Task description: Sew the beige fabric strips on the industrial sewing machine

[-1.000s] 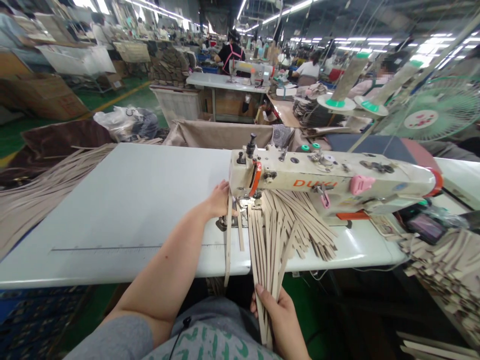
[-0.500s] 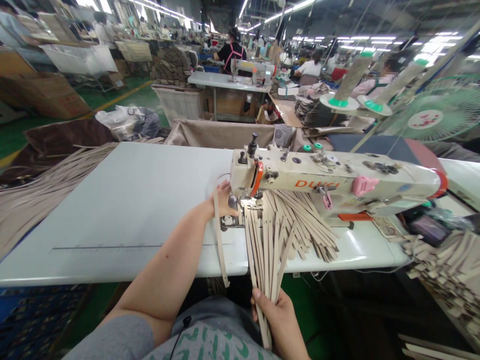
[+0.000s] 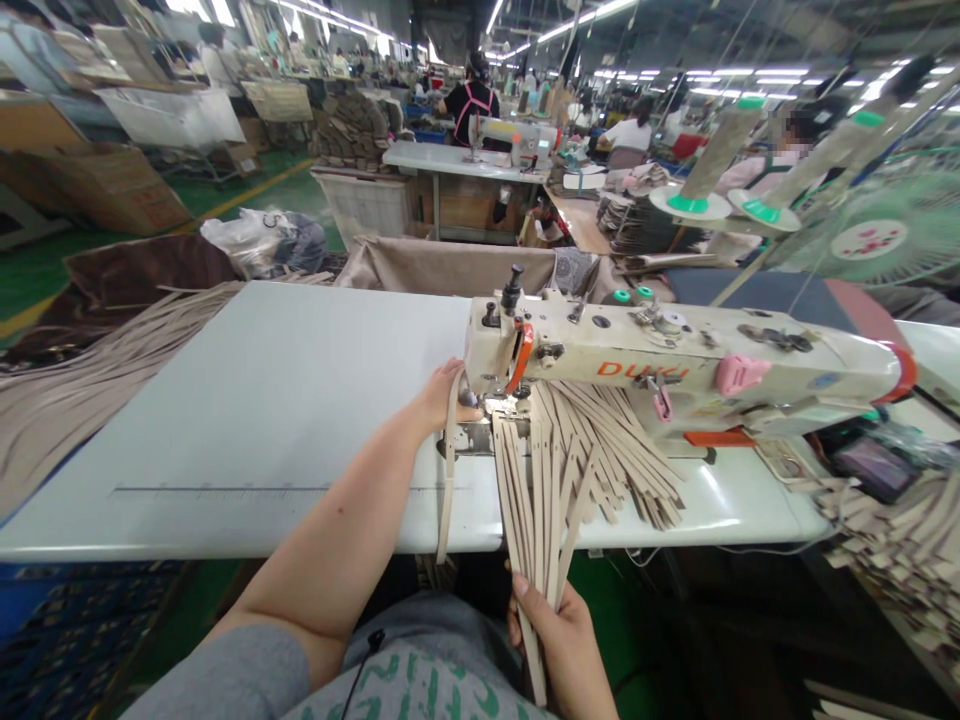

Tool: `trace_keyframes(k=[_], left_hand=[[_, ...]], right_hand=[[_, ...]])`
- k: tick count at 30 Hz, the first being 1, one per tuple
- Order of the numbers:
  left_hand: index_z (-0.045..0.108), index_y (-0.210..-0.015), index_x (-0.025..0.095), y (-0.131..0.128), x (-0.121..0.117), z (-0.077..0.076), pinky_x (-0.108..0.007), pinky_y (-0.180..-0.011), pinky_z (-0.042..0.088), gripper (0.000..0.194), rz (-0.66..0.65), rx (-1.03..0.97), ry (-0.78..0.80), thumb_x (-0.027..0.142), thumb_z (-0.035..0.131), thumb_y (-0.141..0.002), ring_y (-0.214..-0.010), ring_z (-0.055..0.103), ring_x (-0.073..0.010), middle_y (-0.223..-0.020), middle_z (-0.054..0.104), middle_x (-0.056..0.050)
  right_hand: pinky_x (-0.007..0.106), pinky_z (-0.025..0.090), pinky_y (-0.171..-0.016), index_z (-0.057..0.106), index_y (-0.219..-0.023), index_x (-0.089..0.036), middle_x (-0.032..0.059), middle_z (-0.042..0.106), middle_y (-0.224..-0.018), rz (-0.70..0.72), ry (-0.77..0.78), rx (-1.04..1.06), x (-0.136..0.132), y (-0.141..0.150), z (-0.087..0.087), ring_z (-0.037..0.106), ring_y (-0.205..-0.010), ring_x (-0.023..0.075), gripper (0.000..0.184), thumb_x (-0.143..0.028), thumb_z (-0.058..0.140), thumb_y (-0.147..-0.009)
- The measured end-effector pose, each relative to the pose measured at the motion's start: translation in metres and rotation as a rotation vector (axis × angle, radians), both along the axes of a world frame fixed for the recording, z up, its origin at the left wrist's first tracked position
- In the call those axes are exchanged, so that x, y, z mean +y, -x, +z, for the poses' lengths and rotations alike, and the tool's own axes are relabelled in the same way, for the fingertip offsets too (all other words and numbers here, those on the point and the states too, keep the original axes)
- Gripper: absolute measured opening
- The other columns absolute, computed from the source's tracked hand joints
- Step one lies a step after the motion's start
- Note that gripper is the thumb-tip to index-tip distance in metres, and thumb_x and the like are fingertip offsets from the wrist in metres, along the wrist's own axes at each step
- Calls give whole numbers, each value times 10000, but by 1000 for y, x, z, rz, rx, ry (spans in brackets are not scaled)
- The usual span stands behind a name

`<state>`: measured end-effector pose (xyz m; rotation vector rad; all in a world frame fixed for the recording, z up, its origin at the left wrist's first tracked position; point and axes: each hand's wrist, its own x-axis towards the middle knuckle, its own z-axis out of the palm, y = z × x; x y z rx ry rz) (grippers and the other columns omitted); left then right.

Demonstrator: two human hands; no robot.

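A right hand (image 3: pixel 559 622) clamps beige strips (image 3: pixel 527 530) beyond the worktop's front edge (image 3: pixel 300 553); the left hand (image 3: pixel 435 400), grip unclear, is beside a sewing machine (image 3: pixel 570 365).

Ceiling tubes (image 3: pixel 589 18) v. bright; w/ glare on tabletop (image 3: pixel 300 390) (pic edges stretched).

The scene is viewed from the wearer's head, forward and down: the shirt (image 3: pixel 431 660) is caught at bottom, worktop (image 3: pixel 300 400) close below, machine (image 3: pixel 690 345) just ahead, lamps (image 3: pixel 585 21) far beyond.
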<state>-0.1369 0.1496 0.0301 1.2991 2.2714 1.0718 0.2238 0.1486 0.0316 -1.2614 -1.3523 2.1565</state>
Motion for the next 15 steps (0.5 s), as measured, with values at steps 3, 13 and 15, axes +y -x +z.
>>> trace_keyframes(k=[3, 13, 15], left_hand=[[806, -1190, 178, 2, 1, -2, -580, -1207, 573, 535, 1, 24, 23, 284, 957, -688, -1264, 719, -405, -1252, 797, -133], [831, -1303, 235, 16, 14, -38, -648, -1358, 439, 413, 69, 120, -2, 207, 793, -893, -1497, 636, -418, -1457, 783, -133], [855, -1233, 227, 16, 19, -43, -642, -1367, 430, 317, 78, 133, -30, 190, 740, -940, -1501, 643, -408, -1452, 790, -137]], right_hand=[[281, 345, -528, 774, -776, -176, -28, 592, -468, 19, -10, -2, 1, 0, 3, 445, -470, 116, 648, -792, 973, -741], [259, 359, -509, 842, -975, -144, -9, 698, -599, 16, 30, 62, 1, 0, -2, 513, -468, 109, 655, -689, 1060, -685], [254, 373, -509, 845, -997, -141, -3, 711, -620, 29, 29, 66, 1, 1, -1, 521, -473, 106, 670, -692, 1060, -683]])
